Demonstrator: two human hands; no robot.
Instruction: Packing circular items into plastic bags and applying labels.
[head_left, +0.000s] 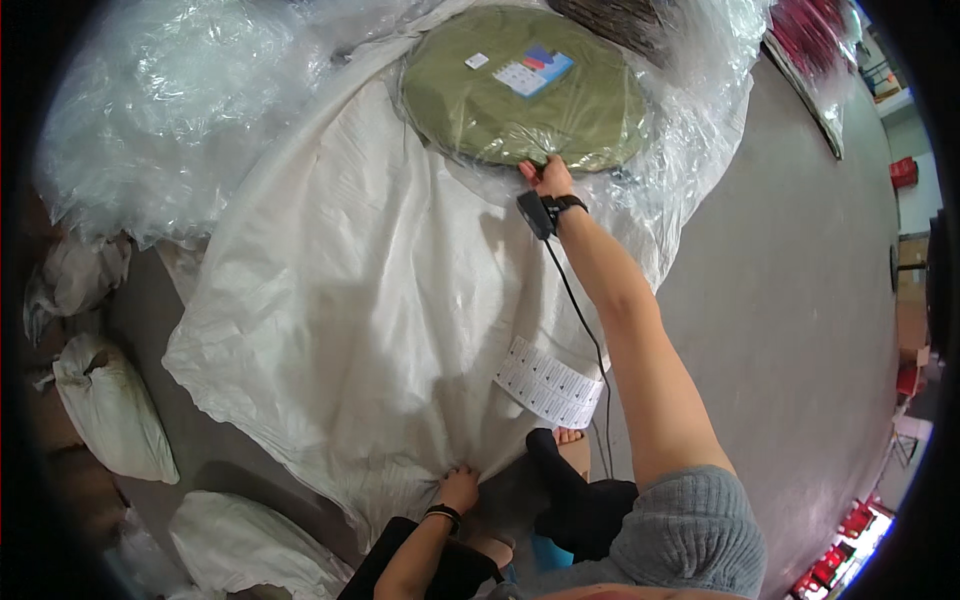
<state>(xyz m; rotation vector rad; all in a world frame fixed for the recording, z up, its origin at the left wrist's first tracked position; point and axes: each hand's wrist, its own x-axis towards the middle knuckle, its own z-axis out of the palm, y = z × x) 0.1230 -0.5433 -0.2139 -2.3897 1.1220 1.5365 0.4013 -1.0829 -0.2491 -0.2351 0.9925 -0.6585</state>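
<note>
1. The left hand (459,488), low in the frame just left of centre, is closed on a gathered fold at the near edge of the big white woven sack (350,300); a dark band sits on its wrist.
2. The right hand (547,176), stretched out to the upper centre, pinches the near rim of the round olive-green cushion (520,90) wrapped in clear plastic; its fingers are curled onto the wrap.
3. A black wrist device (537,214) is strapped behind that hand, and a thin black cable (580,310) runs back down along the forearm.
4. Near the lower centre, beside the person's foot, a white printed paper label (548,384) lies on the sack's edge.
5. The sack spreads across the middle of the frame on the grey floor (790,300), its open mouth at the cushion.
6. The cushion lies at the top centre, partly at the sack's mouth, bearing a small sticker and a blue-and-white card.
7. Smaller filled white bags (110,410) sit at the lower left.
8. Crumpled clear plastic sheeting (160,110) fills the upper left.
</note>
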